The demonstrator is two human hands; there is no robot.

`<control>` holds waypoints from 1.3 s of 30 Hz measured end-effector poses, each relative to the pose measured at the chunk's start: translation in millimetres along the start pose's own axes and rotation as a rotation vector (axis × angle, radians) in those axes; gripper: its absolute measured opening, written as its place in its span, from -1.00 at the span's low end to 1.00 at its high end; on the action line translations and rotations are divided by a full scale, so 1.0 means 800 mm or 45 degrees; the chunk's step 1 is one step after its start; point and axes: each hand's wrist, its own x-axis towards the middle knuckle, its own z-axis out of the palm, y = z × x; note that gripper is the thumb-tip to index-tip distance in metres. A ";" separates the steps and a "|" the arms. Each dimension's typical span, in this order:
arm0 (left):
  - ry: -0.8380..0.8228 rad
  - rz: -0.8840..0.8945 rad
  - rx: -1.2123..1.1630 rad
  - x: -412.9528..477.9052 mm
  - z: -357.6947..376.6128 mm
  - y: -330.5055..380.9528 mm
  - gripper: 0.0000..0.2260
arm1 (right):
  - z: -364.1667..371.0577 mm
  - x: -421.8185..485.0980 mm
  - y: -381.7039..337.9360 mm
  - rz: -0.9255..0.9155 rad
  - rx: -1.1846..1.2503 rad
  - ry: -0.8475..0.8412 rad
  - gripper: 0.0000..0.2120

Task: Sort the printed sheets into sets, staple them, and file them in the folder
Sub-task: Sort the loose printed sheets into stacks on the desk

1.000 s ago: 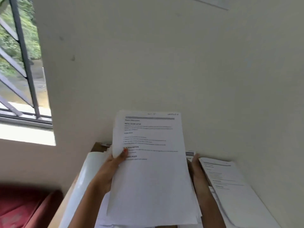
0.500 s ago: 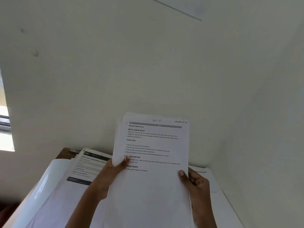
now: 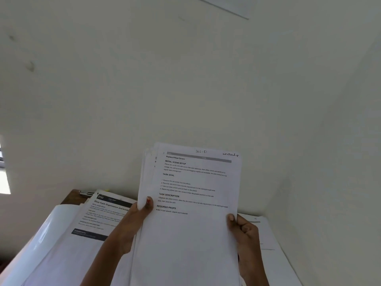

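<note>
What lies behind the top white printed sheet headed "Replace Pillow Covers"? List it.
Behind the "Replace Pillow Covers" sheet, more white sheet edges fan out at its left, pinched by the left hand and right hand. Their count and print are covered.

Scene is dimly and evenly lit, with a grey-green cast on the wall. Daylight is blown out at the window on the left edge. Glare is seen on the glossy white sheet. Hands are underexposed. Small print is soft; straight lines are bent near the edges.
</note>
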 end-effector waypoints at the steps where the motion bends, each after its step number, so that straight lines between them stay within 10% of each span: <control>1: 0.012 -0.011 -0.011 0.001 -0.001 0.000 -0.11 | 0.000 0.002 0.002 0.012 0.017 -0.009 -0.77; 14: -0.089 -0.006 -0.044 0.005 0.004 -0.002 -0.26 | -0.017 0.002 0.018 0.116 0.315 -0.110 -0.79; 28: -0.120 -0.039 -0.058 0.017 0.035 -0.009 0.01 | -0.047 0.010 0.005 0.064 0.280 -0.085 -0.73; 36: -0.046 -0.004 -0.138 0.025 0.043 -0.023 -0.63 | -0.061 0.031 0.020 0.176 0.094 -0.016 -0.75; 39: -0.008 0.068 -0.128 0.035 0.030 -0.030 -0.59 | -0.074 0.040 0.029 0.186 -0.034 0.054 -0.75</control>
